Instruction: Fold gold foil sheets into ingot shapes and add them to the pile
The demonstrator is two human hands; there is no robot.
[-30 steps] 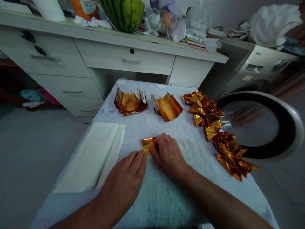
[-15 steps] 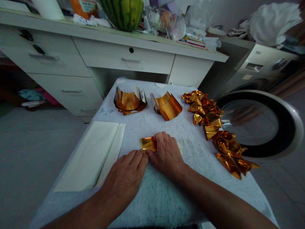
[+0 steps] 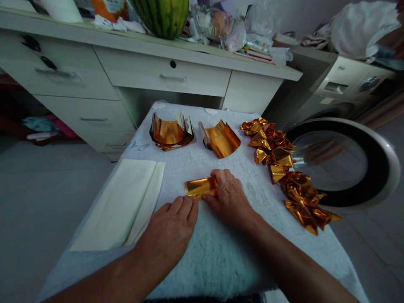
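A small folded strip of gold foil paper (image 3: 200, 187) lies on the cloth-covered table (image 3: 214, 261) between my hands. My left hand (image 3: 173, 223) grips its lower left edge, fingers pressed together. At the strip's right end my right hand (image 3: 229, 198) is closed on it, thumb below and fingers over the top; that end is hidden. Farther back stand a curled stack of gold foil sheets (image 3: 169, 131) and a smaller curled stack (image 3: 222, 139). To the right lies a row of folded gold foil pieces (image 3: 277, 162). A folded white paper sheet (image 3: 116, 202) lies left of my hands.
A white counter with drawers (image 3: 170, 78) stands beyond the table, carrying a watermelon (image 3: 162, 17) and plastic bags. On the right, the open round door (image 3: 344, 162) of a washing machine (image 3: 337, 88) reaches close to the table's edge.
My right hand has slid right and slightly away from me along the foil strip, so more of the strip shows. My left hand stays at its lower left edge.
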